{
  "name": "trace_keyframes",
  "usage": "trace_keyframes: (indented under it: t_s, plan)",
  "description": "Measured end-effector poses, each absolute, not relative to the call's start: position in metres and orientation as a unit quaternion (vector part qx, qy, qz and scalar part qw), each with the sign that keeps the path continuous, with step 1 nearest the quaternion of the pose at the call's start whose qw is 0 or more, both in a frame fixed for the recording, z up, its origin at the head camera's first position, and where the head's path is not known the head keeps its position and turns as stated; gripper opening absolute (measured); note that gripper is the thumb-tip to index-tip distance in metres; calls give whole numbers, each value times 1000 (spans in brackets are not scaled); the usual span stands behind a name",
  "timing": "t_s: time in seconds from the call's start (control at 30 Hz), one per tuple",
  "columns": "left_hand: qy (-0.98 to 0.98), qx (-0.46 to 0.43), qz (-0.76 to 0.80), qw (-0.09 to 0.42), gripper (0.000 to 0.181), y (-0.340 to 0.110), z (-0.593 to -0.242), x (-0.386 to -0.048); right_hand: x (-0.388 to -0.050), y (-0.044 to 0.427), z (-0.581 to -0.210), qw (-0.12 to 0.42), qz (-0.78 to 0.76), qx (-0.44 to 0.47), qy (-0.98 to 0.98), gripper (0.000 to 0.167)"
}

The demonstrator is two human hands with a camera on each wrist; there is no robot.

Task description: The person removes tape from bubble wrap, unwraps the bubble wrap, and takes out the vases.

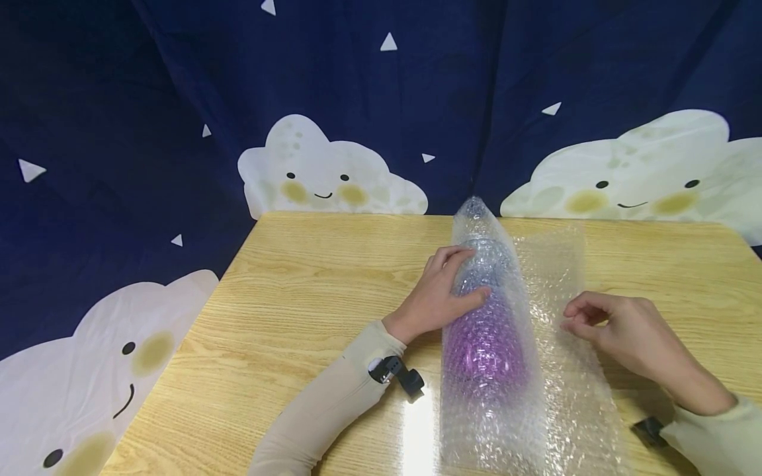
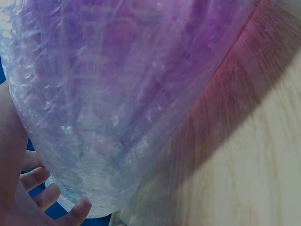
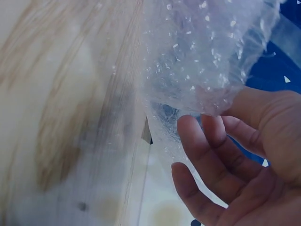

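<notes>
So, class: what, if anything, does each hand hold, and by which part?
The right hand pinches the bubble wrap by its loose edge; the left hand rests on the wrapped object near its bluish end.

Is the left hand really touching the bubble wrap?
Touching: the head view shows the left hand resting on the bubble wrap, thumb laid across it.

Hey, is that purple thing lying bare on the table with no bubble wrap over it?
No, the head view shows bubble wrap covering the purple object, its colour showing through under the left hand.
</notes>
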State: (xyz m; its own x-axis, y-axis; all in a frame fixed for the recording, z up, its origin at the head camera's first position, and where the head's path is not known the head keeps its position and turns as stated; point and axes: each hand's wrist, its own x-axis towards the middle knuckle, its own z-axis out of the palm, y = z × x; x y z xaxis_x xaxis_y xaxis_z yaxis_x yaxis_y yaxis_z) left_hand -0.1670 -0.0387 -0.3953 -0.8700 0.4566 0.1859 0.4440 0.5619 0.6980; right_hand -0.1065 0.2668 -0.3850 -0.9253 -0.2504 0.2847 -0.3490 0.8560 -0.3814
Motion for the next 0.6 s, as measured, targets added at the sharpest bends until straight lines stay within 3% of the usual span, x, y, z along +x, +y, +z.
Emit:
trace_keyframes:
  t_s: [0.6]
  plan:
    - [883, 250, 396, 14, 77, -39, -395, -166, -108, 271, -387, 116, 217, 172, -954, 21]
